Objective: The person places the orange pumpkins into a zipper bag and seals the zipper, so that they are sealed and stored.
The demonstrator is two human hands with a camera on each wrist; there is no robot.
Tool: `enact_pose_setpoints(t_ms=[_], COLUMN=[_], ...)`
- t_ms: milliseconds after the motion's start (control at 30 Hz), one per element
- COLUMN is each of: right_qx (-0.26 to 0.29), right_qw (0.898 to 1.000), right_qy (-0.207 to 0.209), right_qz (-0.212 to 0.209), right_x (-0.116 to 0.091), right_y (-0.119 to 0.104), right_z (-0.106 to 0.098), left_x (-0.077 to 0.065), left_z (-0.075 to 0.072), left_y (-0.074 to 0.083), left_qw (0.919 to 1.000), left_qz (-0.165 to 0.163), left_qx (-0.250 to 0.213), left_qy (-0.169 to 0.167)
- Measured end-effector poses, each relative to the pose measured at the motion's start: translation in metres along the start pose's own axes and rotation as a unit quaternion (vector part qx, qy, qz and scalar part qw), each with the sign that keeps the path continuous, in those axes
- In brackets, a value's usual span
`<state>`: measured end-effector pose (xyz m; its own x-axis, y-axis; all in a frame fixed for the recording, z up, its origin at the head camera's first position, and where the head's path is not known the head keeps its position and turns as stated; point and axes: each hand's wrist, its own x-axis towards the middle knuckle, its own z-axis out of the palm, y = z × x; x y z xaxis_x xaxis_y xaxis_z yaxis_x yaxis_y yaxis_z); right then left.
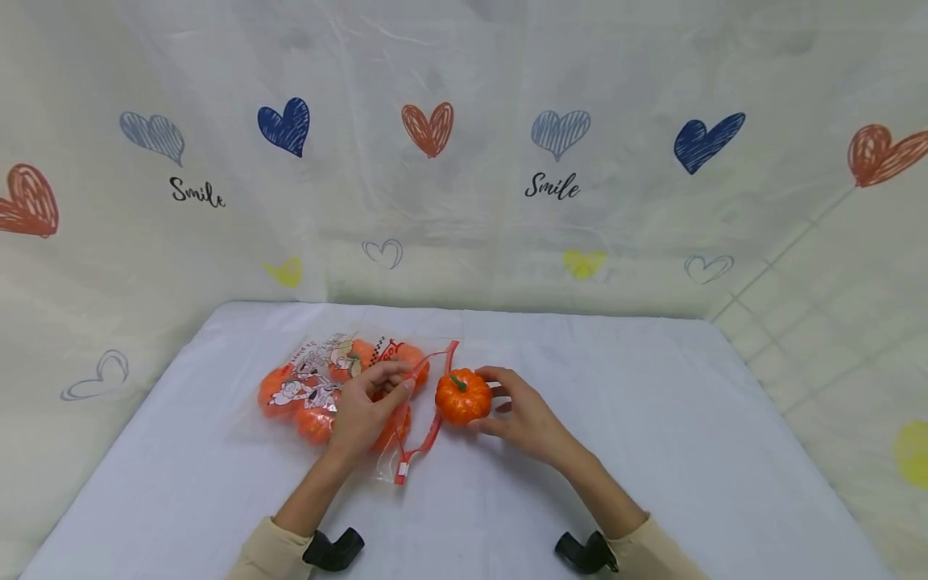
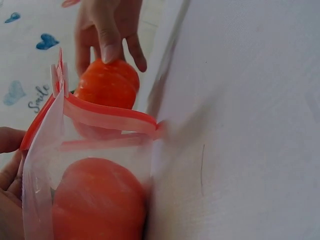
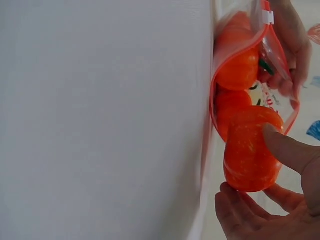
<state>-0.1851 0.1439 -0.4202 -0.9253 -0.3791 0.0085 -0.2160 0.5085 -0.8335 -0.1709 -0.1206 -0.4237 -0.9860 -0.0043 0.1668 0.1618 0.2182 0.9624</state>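
Note:
A small orange toy pumpkin with a green stem is gripped between the thumb and fingers of my right hand. It sits right at the open mouth of a clear printed zip bag, whose red zip edge has a white slider. My left hand pinches the upper side of that mouth, lifting it so the opening gapes. Several more orange pumpkins lie inside the bag. Through the film in the left wrist view, one pumpkin shows just behind the mouth.
A white cloth covers the table under the bag. Behind it hangs a pale backdrop printed with hearts and the word Smile. Black devices are strapped at both wrists, by the beige sleeves.

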Motion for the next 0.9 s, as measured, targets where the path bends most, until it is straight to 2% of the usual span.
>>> enact_pose_setpoints(t_ms=[300, 700, 900], right_qx=[-0.007, -0.02, -0.021], right_qw=[1.0, 1.0, 1.0], right_qy=[-0.004, -0.009, 0.005], right_qz=[-0.002, -0.013, 0.002], right_x=[0.011, 0.018, 0.02], right_y=[-0.003, -0.004, -0.007], right_z=[0.007, 0.015, 0.019], left_x=[0.0, 0.0, 0.001], left_z=[0.0, 0.001, 0.0], left_y=[0.0, -0.001, -0.003], left_qw=[1.0, 1.0, 0.9999], left_qz=[0.009, -0.005, -0.009], left_qx=[-0.002, -0.007, -0.005], left_qy=[0.0, 0.002, -0.001])
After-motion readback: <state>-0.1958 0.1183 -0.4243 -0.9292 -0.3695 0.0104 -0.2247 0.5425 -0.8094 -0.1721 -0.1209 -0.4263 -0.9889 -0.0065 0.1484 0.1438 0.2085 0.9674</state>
